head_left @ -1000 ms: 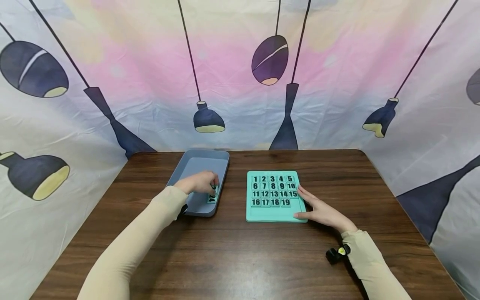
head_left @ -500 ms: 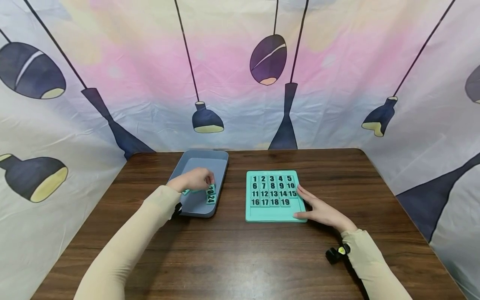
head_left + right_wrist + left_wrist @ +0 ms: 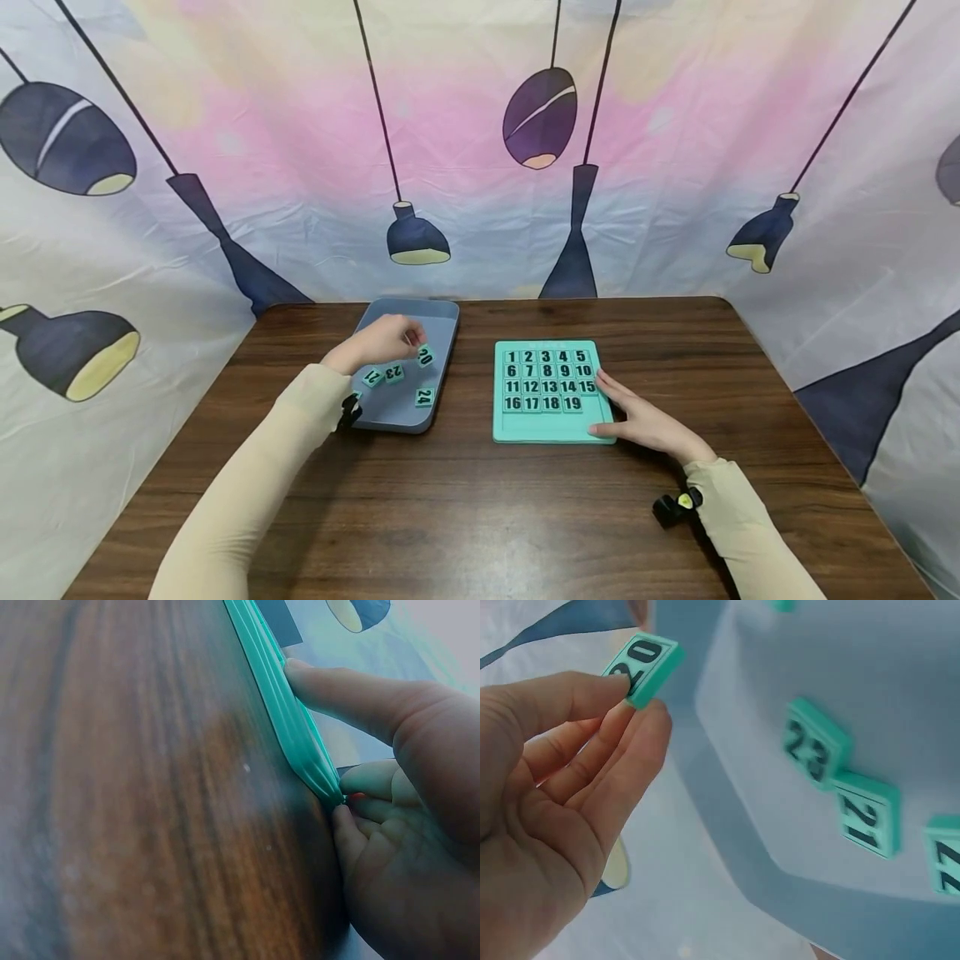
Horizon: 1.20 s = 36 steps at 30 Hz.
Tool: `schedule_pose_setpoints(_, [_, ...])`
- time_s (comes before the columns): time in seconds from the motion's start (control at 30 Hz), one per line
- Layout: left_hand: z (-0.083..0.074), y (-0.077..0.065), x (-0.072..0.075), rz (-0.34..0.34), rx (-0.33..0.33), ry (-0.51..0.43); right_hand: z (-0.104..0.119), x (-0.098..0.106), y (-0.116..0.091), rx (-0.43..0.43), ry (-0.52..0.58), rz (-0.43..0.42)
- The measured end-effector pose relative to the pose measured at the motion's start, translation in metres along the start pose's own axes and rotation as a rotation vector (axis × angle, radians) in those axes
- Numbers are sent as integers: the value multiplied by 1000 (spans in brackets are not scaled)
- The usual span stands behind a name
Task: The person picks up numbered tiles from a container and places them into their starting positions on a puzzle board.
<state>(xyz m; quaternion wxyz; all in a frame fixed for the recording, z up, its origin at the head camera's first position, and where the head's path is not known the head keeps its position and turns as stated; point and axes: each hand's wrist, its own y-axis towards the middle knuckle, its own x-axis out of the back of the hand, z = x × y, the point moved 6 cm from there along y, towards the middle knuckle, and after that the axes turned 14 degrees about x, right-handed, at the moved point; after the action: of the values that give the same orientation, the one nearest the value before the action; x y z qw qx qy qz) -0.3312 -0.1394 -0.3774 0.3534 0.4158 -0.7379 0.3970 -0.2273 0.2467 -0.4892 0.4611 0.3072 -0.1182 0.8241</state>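
My left hand [image 3: 380, 340] pinches a teal number tile marked 20 [image 3: 646, 664] between thumb and fingertips. It is over the blue-grey tray [image 3: 444, 333]. Lying in that tray are tiles 23 [image 3: 816, 742], 21 [image 3: 866, 814] and 24 [image 3: 424, 397]; another tile [image 3: 946, 855] is cut off at the left wrist view's edge. To the right lies a teal number board [image 3: 551, 429] bearing tiles 1 to 19 in rows. My right hand [image 3: 651, 425] rests against the board's right side, thumb near its front corner and fingers along the edge.
Both tray and board lie on a dark wooden table [image 3: 480, 517]. Behind the table hangs a cloth backdrop [image 3: 480, 167] printed with lamps. A black wrist camera [image 3: 671, 508] is strapped to the right wrist.
My left hand has lifted the 20 tile away from beside the 24 tile and moved slightly back and left, uncovering tiles 21 and 23. My right hand and the board stay put.
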Motion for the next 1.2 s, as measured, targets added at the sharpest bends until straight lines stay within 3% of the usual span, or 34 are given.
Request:
schedule_pose_setpoints(0.2, [-22,4,10,-58,-14,-90,0,0,0,-1,5,2])
schedule_pose_setpoints(0.5, [-62,14,3,-71,-89,-191,-1,0,0,-17,14,5])
schedule_pose_setpoints(0.67, [-84,23,-8,-35,-144,-213,0,0,0,-11,6,7])
schedule_pose_setpoints(0.87, [-111,35,-26,3,-166,-231,1,1,0,-9,13,4])
schedule_pose_setpoints(1.2, [-160,48,-62,28,-239,-217,0,0,-1,-10,20,3])
